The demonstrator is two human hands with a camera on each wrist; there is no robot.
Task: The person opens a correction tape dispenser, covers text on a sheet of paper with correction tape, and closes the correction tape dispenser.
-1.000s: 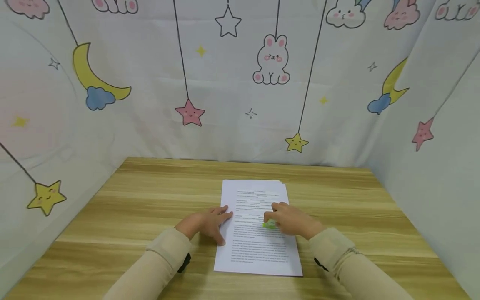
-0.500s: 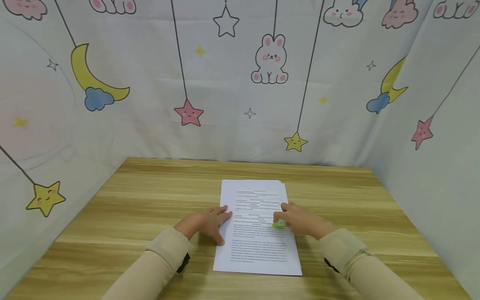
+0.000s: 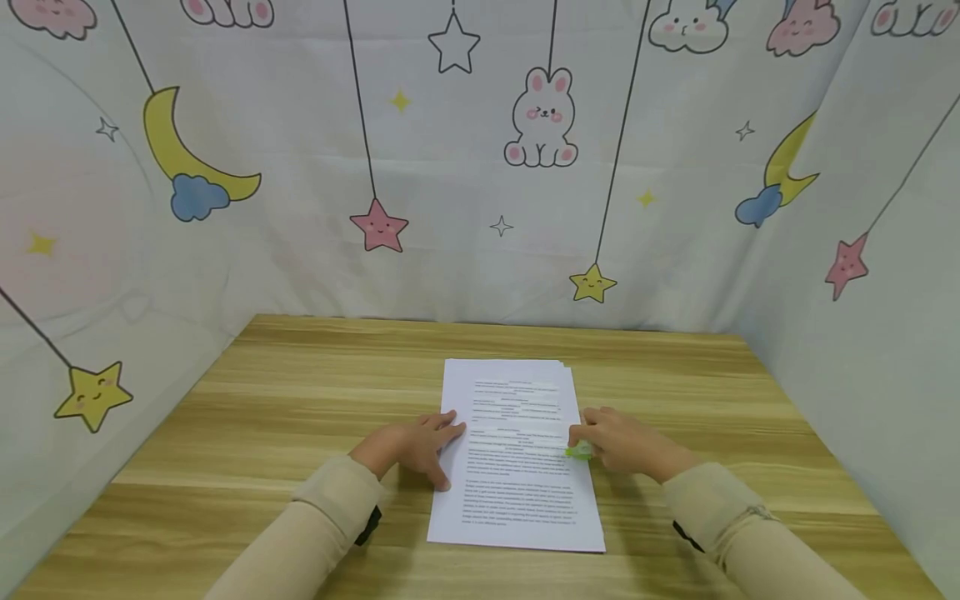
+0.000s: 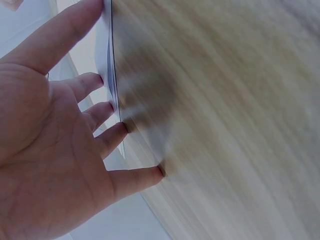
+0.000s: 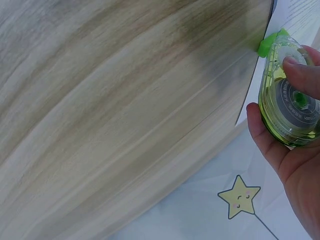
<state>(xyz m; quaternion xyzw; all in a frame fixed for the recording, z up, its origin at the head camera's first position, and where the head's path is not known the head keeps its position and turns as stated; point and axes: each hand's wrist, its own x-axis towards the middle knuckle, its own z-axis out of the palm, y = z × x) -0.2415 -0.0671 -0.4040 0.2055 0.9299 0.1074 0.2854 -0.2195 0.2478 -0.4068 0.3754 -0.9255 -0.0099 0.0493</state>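
A stack of printed sheets (image 3: 517, 537) lies on the wooden table, with white strips covering parts of the upper text lines. My left hand (image 3: 412, 446) rests at the stack's left edge with fingers spread; in the left wrist view some fingertips of that hand (image 4: 55, 145) press on the paper and others reach the tabletop. My right hand (image 3: 633, 442) holds a clear green correction tape (image 5: 287, 102) between thumb and fingers. Its green tip (image 5: 270, 44) is at the right margin of the top sheet, about halfway down the page.
The wooden tabletop (image 3: 315, 358) extends around the paper on all sides. A white curtain (image 3: 450, 167) printed with stars, moons and rabbits encloses the table at the back and both sides.
My right hand has moved to the right with the correction tape, from mid-line to the sheet's right edge. The left hand and the paper have stayed in place.
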